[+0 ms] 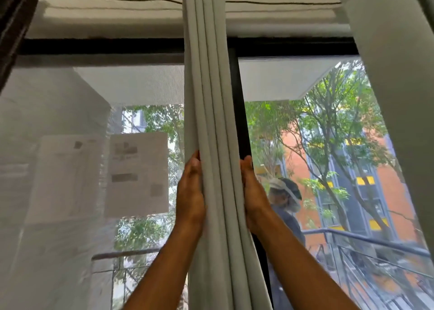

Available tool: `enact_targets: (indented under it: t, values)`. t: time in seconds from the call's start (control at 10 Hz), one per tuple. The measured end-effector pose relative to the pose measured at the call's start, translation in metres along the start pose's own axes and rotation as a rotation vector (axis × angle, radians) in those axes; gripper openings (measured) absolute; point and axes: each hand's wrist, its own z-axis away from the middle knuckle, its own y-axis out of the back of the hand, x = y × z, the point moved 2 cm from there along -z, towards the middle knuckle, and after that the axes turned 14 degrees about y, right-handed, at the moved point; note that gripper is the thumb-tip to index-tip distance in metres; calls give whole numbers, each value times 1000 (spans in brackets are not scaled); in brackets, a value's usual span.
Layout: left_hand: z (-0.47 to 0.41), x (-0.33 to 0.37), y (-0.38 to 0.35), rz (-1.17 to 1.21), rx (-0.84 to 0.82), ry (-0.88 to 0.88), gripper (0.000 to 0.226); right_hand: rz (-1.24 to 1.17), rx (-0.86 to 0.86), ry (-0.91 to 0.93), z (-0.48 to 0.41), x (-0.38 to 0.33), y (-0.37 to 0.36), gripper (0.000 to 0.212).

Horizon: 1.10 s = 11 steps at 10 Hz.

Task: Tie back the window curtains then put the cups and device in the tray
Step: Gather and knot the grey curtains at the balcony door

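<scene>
The middle curtain (209,98) is pale grey-green, thick cloth. It is gathered into a narrow upright bundle of four or five long folds and hangs straight down in front of the dark window post. I hold it between my two palms: my left hand (190,192) presses flat on its left side and my right hand (252,197) on its right side, fingers pointing up. A second curtain (394,98) of the same colour hangs at the far right, pulled aside. I see no tie around either one.
</scene>
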Motion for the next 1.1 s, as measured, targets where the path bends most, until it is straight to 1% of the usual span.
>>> enact_targets:
  t: [0.1, 0.2, 0.3, 0.4, 0.5, 0.6, 0.7, 0.8, 0.9, 1.0, 1.1]
  values:
    - [-36, 38, 13, 28, 73, -2, 45, 67, 131, 52, -38, -26, 0, 81]
    - [-80, 69, 12, 25, 47, 23, 49, 170, 86, 86, -82, -46, -11, 96]
    - [-79, 53, -14, -10, -206, 118, 51, 196, -2, 49, -68, -46, -40, 67]
    - [-63, 10, -21, 114, -255, 222, 50, 148, 15, -1, -41, -30, -45, 53]
    - [-43, -38, -11, 160, -221, 298, 66, 197, -30, -40, 6, -20, -43, 61]
    - [11, -48, -14, 225, -192, 330, 55, 225, -81, -90, 55, 18, -32, 76]
    - [98, -53, 10, 124, -138, 288, 57, 209, -61, -135, 109, 53, -8, 83]
    - [142, -86, 28, 187, -174, 354, 52, 166, -38, -143, 172, 70, 2, 44]
    - [195, -121, 45, 104, -109, 422, 69, 204, -63, -166, 224, 77, 13, 33]
    - [228, -147, 60, 4, -51, 449, 47, 345, -123, -165, 255, 92, 27, 33]
    - [256, -169, 68, -142, 63, 447, 32, 594, -86, -82, 273, 106, 40, 44]
